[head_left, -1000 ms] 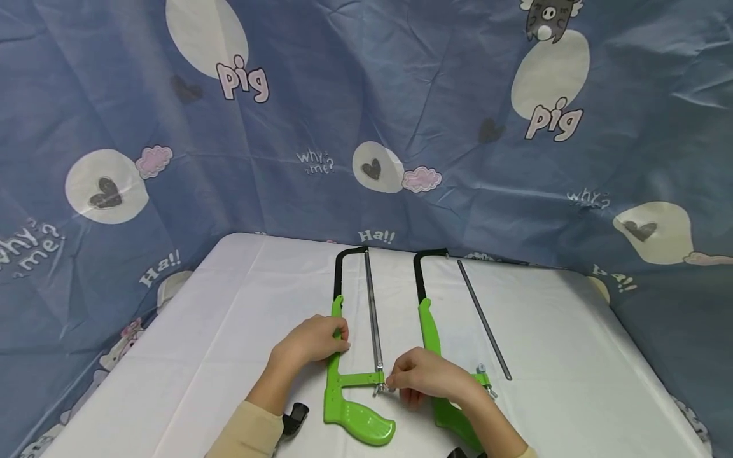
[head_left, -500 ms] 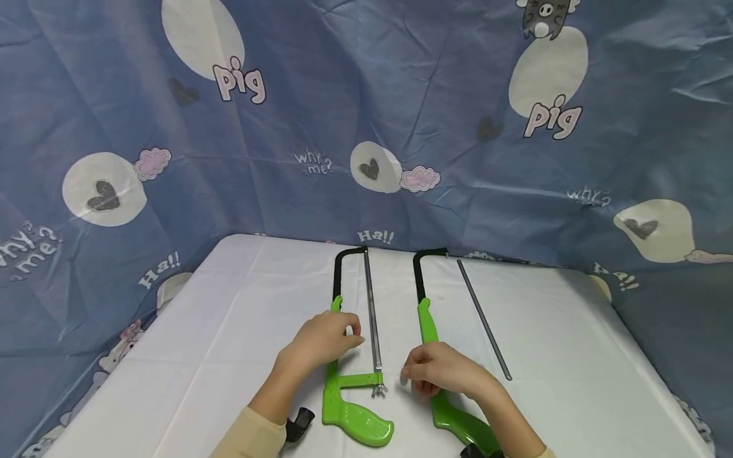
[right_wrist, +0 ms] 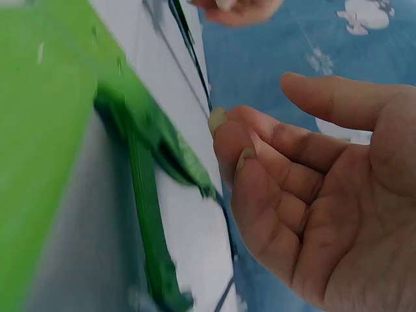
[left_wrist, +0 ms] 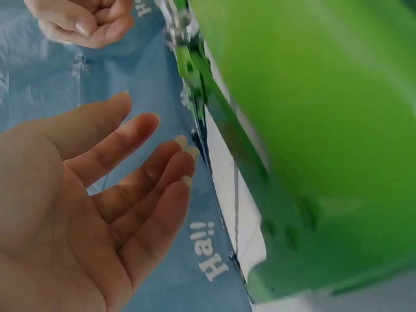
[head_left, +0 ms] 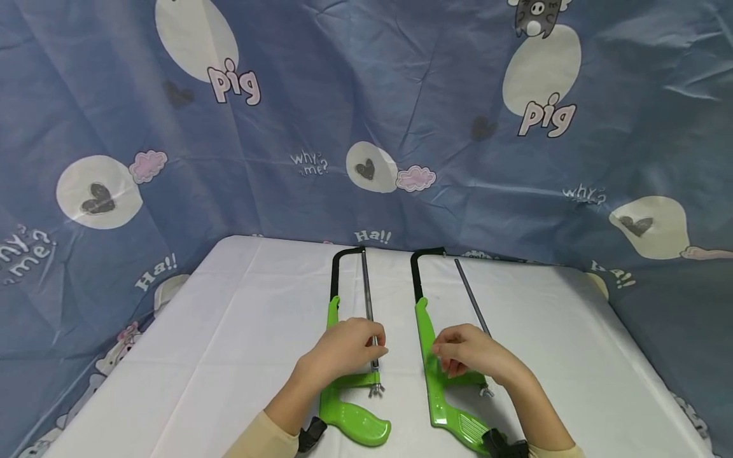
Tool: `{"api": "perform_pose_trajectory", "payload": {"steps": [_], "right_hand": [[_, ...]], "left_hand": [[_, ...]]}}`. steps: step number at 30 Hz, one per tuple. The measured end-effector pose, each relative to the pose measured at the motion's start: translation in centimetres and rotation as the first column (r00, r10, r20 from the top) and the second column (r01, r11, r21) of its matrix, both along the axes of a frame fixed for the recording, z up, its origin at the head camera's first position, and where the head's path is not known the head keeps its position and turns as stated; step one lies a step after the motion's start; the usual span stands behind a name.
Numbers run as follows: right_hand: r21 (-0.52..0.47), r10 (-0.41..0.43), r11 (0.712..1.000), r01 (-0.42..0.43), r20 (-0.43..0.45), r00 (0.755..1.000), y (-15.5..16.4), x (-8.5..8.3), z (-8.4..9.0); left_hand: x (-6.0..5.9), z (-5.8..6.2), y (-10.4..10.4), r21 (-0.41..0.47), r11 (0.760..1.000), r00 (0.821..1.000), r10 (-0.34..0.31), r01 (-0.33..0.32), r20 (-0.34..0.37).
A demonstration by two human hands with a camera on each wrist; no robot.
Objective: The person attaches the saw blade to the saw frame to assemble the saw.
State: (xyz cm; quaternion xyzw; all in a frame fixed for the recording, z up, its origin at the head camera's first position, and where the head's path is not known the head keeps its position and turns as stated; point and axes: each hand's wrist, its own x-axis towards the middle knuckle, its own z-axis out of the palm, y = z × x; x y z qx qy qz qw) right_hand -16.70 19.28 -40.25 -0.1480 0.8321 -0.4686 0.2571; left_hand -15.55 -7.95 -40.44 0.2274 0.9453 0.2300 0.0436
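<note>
Two hacksaws with green handles and black front frames lie side by side on the white table. The left hacksaw [head_left: 361,423] has its blade [head_left: 367,286] along the frame, with a wing nut [head_left: 376,390] at the near end. Over that blade hovers my left hand [head_left: 350,346], fingers loosely bent and holding nothing; the left wrist view shows its palm bare. My right hand [head_left: 472,350] is above the middle of the right hacksaw [head_left: 436,397], fingers relaxed around nothing. To the right lies a loose blade [head_left: 472,298], its near end hidden behind my right hand.
The right hacksaw's wing nut [head_left: 486,390] shows below my right hand. A white cloth covers the table [head_left: 246,305]. Behind and at the sides hangs a blue printed curtain [head_left: 298,114]. Black straps [head_left: 312,435] sit at both wrists.
My left hand has let go of the left hacksaw's frame and moved right, over its blade. My right hand has left that saw's wing nut and moved right, over the other hacksaw.
</note>
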Motion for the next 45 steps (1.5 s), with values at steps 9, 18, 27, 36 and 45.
{"api": "perform_pose_trajectory", "payload": {"steps": [9,18,27,36,45], "right_hand": [[0.023,-0.039,0.999,0.04,-0.033,0.999,3.7,-0.6,0.2],[0.045,-0.09,0.995,0.09,0.003,0.996,7.1,-0.6,0.4],[0.114,-0.155,0.981,0.156,-0.015,0.988,9.6,-1.1,0.2],[0.107,-0.17,0.98,0.169,0.006,0.985,10.6,-1.3,-0.6],[0.173,-0.186,0.967,0.189,-0.033,0.982,11.0,-1.3,-1.1]], "left_hand": [[0.9,0.2,1.9,-0.01,0.999,0.999,-0.034,0.034,0.006],[1.7,0.2,4.0,-0.023,0.997,0.997,-0.068,0.069,0.043],[2.4,-1.2,5.9,-0.087,0.989,0.993,-0.118,0.12,0.029],[3.0,-1.3,7.3,-0.112,0.983,0.987,-0.138,0.146,0.076],[3.0,-1.1,8.1,-0.155,0.975,0.987,-0.149,0.158,0.068]]}}
